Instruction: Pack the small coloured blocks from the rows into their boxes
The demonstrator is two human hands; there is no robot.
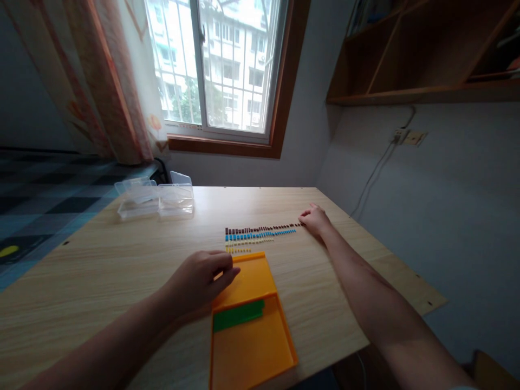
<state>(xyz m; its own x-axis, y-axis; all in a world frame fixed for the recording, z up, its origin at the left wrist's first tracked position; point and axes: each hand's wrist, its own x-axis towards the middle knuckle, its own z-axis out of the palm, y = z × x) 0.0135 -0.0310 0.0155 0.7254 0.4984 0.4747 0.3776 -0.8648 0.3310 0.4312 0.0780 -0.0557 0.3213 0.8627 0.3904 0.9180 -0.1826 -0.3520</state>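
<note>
Rows of tiny pieces lie on the wooden table: a long brown row (pixel 260 228), a blue row (pixel 260 235), a pale row (pixel 252 242) and a short yellow row (pixel 239 251). At the far right end of the brown row is my right hand (pixel 314 219), its fingertips pinched down on a small brown piece. My left hand (pixel 207 275) rests over the upper left edge of an open orange case (pixel 247 279), with curled fingers and the thumb extended. What those fingers may hold is hidden. A green strip (pixel 238 316) lies inside the case's near half.
Clear plastic boxes (pixel 175 203) with raised lids stand at the table's back left. Behind the table are a window (pixel 231 70) and a curtain (pixel 109 81). A wooden shelf (pixel 422 92) hangs on the right wall above a socket with a cable (pixel 376 168).
</note>
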